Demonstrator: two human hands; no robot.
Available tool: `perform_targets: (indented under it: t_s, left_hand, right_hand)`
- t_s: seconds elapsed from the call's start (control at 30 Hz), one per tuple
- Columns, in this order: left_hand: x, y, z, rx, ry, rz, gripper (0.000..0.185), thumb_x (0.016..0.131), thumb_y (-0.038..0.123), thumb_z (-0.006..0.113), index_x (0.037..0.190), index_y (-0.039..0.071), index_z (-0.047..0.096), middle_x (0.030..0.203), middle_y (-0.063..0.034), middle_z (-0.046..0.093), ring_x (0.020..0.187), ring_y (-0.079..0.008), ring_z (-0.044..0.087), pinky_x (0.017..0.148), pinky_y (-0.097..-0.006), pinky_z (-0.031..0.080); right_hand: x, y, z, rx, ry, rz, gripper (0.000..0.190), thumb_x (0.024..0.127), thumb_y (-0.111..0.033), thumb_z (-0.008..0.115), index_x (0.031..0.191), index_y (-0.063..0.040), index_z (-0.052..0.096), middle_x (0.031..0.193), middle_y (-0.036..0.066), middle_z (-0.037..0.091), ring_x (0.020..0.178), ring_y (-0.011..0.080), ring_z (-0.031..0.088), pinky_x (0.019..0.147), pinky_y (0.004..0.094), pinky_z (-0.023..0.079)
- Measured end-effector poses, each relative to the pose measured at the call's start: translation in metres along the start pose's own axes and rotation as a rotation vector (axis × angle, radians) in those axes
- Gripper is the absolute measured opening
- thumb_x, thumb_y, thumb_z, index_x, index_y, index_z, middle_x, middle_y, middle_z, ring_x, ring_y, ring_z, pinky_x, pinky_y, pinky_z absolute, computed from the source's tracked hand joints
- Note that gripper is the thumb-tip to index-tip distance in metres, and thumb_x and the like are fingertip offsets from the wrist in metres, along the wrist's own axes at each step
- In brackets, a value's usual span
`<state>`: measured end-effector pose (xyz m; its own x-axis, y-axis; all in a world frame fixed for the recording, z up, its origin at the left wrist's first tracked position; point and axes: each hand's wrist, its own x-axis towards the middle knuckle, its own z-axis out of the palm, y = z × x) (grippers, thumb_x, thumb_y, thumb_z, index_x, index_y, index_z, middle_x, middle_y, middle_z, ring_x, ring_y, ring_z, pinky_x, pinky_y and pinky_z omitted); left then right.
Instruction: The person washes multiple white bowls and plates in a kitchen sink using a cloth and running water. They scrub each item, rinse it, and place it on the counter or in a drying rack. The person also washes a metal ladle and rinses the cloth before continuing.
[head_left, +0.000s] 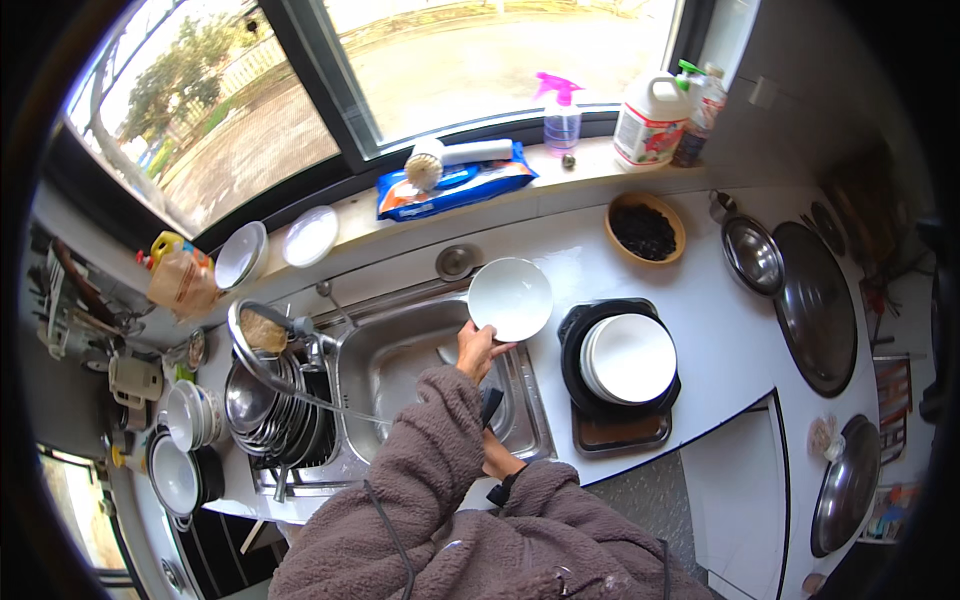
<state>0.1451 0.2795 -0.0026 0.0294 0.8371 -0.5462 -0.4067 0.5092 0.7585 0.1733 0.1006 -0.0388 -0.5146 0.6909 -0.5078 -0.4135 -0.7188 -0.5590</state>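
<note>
My left hand (480, 351) grips the rim of a white bowl (510, 300) over the right end of the stainless steel sink (390, 356). Its thumb lies over the edge. My right hand (499, 455) is lower, at the sink's front right, partly hidden by the left sleeve; its fingers cannot be made out. A black object (491, 405), perhaps a handle, shows just above it. From the curved faucet (244, 345) a thin stream of water runs into the sink. Right of the sink, stacked white bowls (634, 360) sit in a black pan (574, 375) on a brown tray (622, 435).
Metal bowls and pans (255, 397) stand in a rack left of the sink. More white bowls (187, 416) are farther left. A yellow bowl of dark food (679, 225) stands at the back right, near large metal lids (817, 315). A spray bottle (562, 127) and wipes pack (465, 191) line the sill.
</note>
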Motion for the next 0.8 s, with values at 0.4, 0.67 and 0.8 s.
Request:
perform_targets:
  t_s: [0.4, 0.67, 0.8]
  left_hand:
    - [-0.156, -0.013, -0.214, -0.146, 0.232, -0.065, 0.066, 0.077, -0.005, 0.043, 0.135, 0.007, 0.014, 0.124, -0.0238, 0.041, 0.095, -0.042, 0.061, 0.071, -0.048, 0.06]
    - [-0.158, -0.03, -0.269, -0.194, 0.403, -0.019, 0.068, 0.075, 0.005, 0.052, 0.132, 0.009, 0.016, 0.125, -0.0238, 0.036, 0.104, -0.0409, 0.056, 0.075, -0.0504, 0.058]
    - [-0.151, -0.028, -0.269, -0.036, 0.479, 0.058, 0.058, 0.074, 0.011, 0.055, 0.126, 0.007, 0.029, 0.118, -0.0205, 0.043, 0.088, -0.0323, 0.06, 0.067, -0.0438, 0.059]
  right_hand:
    - [0.031, 0.01, 0.01, 0.051, 0.403, -0.234, 0.027, 0.095, -0.022, 0.042, 0.119, -0.013, 0.048, 0.099, 0.001, 0.059, 0.087, 0.0156, 0.056, 0.07, 0.0397, 0.048]
    - [0.059, -0.009, 0.061, -0.253, 0.372, -0.282, 0.036, 0.095, -0.019, 0.042, 0.128, -0.006, 0.047, 0.097, 0.002, 0.06, 0.082, 0.0121, 0.057, 0.068, 0.0293, 0.049]
    - [0.083, -0.001, 0.082, -0.393, 0.264, -0.128, 0.04, 0.092, -0.012, 0.046, 0.131, -0.002, 0.046, 0.094, 0.005, 0.06, 0.076, 0.0131, 0.058, 0.062, 0.0277, 0.053]
